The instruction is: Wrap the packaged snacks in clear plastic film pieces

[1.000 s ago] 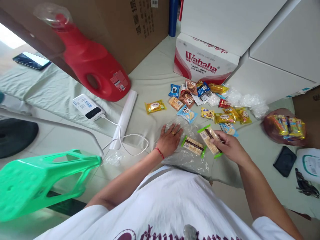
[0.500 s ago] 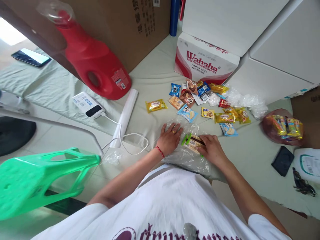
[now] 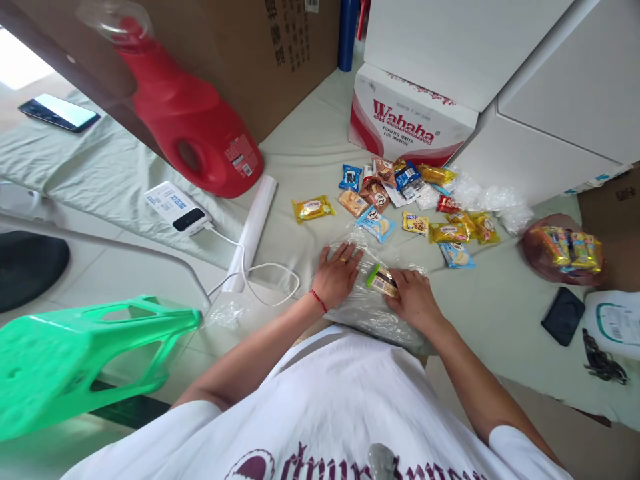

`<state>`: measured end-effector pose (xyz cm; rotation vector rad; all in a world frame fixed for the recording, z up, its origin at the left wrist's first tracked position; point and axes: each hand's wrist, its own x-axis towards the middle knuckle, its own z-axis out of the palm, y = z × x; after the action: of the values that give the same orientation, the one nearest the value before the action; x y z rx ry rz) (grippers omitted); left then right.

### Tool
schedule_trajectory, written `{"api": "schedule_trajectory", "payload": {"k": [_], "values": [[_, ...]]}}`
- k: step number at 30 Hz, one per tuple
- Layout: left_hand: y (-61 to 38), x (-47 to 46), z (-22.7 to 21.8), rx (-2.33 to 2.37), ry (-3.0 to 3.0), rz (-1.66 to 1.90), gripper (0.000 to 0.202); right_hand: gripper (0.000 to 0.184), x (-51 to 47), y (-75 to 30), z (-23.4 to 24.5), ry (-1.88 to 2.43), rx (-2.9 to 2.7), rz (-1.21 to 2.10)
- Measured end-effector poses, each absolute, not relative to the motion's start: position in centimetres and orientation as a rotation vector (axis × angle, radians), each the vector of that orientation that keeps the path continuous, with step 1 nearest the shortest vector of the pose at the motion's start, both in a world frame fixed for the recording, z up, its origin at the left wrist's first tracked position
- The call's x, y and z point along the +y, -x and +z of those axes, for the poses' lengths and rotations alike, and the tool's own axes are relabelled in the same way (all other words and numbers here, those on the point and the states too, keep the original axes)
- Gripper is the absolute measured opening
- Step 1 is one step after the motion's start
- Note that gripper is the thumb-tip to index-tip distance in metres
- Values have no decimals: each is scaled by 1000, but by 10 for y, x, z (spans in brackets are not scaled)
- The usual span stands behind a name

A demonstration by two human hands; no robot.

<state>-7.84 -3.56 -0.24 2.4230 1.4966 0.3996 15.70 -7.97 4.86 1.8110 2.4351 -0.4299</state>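
My left hand (image 3: 339,275) lies flat with its fingers stretched out, pressing on a sheet of clear plastic film (image 3: 363,312) at the table's near edge. My right hand (image 3: 414,297) is closed over a small wrapped snack packet (image 3: 382,280) with a bright green end, resting on the film. The fingers cover the packet's right part. Beyond the hands lie more wrapped snacks: a blue packet (image 3: 376,223) closest, a yellow packet (image 3: 313,209) to the left, and several others heaped toward the back.
A white roll (image 3: 253,230) and a power bank (image 3: 176,210) with a white cable lie at left, near a red jug (image 3: 200,127). At the back stands a Wahaha carton (image 3: 410,123). A reddish bowl (image 3: 531,260) of snacks and a black wallet-like item (image 3: 563,317) are at right.
My right hand has shifted slightly over the snack packet, covering more of it. The packet appears more turned or lowered on the film. My left hand stays flat in nearly the same place.
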Motion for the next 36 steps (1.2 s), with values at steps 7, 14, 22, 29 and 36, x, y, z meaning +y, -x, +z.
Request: {"api": "schedule_trajectory", "payload": {"k": [7, 14, 22, 29, 36], "values": [[86, -38, -3, 1523, -2408, 424, 53, 57, -80, -202, 60, -2046, 2438, -398], [89, -25, -9, 1558, -2202, 522, 55, 63, -65, -134, 69, -1761, 2726, -478], [131, -39, 7, 1506, -2355, 831, 47, 62, -68, -134, 60, -1696, 2778, -512], [182, -85, -19, 786, -2617, 479, 33, 29, -151, -197, 39, -1492, 2919, -723], [196, -47, 12, 873, -2142, 446, 40, 30, -126, -206, 39, -1667, 2890, -1163]]}}
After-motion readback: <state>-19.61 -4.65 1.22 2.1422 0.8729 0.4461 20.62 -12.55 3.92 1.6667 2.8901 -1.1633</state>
